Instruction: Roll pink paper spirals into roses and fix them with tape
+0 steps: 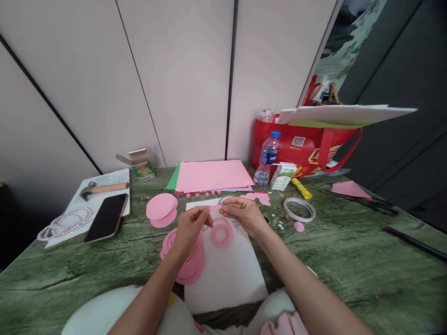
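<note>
My left hand (193, 224) pinches one end of a small pink paper strip (215, 208), and my right hand (244, 214) pinches its other end. Most of the strip is hidden by my fingers. Just below, a pink paper ring (221, 236) lies on a white board (223, 284) in front of me. Cut pink paper shapes (191, 267) overlap the board's left side, partly behind my left forearm. Farther left is a stack of pink paper circles (161, 208).
Pink paper sheets (214, 176) lie at the back. On the right are a tape roll (299, 209), glue stick (301, 188), water bottle (268, 158), small carton (283, 176) and red bag (307, 144). A phone (107, 217), hammer (104, 188) and beads (66, 223) lie left.
</note>
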A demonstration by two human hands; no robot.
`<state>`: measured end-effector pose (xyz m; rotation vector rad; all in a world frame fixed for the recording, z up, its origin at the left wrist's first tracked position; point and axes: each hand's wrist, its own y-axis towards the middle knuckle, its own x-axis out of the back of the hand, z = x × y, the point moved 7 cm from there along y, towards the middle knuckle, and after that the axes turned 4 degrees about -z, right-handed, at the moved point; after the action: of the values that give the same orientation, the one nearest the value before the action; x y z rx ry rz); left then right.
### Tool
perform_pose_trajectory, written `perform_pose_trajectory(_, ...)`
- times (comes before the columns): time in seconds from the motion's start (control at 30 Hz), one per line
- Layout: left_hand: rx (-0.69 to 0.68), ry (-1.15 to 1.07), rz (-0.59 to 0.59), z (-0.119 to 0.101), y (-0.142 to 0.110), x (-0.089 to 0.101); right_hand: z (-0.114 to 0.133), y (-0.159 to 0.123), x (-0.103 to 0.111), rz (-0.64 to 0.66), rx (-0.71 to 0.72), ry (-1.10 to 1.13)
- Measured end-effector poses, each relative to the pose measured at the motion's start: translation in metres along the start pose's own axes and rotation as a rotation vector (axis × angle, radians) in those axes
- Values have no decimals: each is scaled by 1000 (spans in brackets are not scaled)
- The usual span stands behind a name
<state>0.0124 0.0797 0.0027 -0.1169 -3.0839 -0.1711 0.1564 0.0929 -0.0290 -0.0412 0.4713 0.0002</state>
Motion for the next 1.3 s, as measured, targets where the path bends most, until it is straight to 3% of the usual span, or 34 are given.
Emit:
perform_pose_trajectory(0.77, -15, 46, 7, -2, -1, -1, -3, 2, -1, 39, 38, -41)
perform_pose_trajectory(1.3, -11, 13, 34, -6, -3, -5, 0, 1, -1, -3, 34, -42)
